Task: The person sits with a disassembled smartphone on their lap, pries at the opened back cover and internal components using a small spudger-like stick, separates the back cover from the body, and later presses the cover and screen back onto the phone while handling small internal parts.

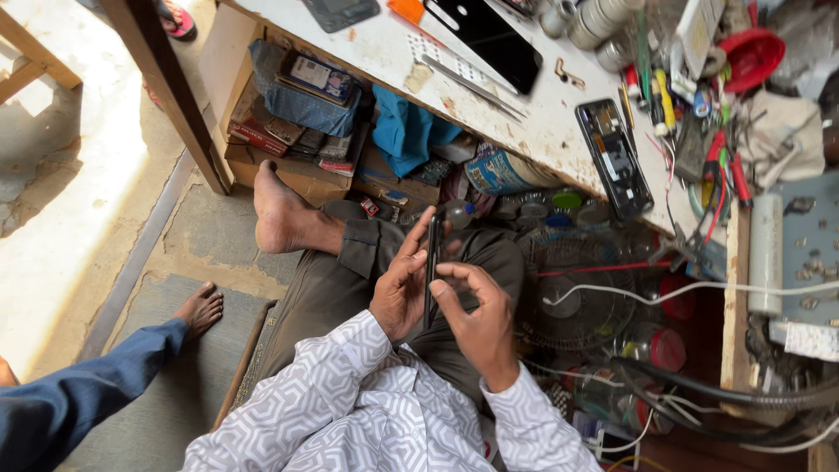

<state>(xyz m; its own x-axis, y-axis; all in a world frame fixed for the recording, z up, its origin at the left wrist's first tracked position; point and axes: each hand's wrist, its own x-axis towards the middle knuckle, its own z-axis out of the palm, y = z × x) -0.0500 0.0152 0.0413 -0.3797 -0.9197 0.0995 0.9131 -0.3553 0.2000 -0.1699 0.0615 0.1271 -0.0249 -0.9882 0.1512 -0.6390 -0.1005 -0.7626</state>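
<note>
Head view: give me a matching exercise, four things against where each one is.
Things:
1. thin black phone
2. opened phone showing its insides
3. red plastic bowl
4. blue cloth

Places:
A. top right of the cluttered workbench
B. edge-on between left hand and right hand
C. shelf under the bench
D. flat near the bench's front edge

Pairs: 1-B, 2-D, 3-A, 4-C

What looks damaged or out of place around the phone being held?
An opened phone lies on the white bench with its insides exposed, overhanging the edge. The bench is stained and chipped, with tangled wires at its end. Both hands, left and right, hold a dark phone edge-on; no damage shows.
</note>
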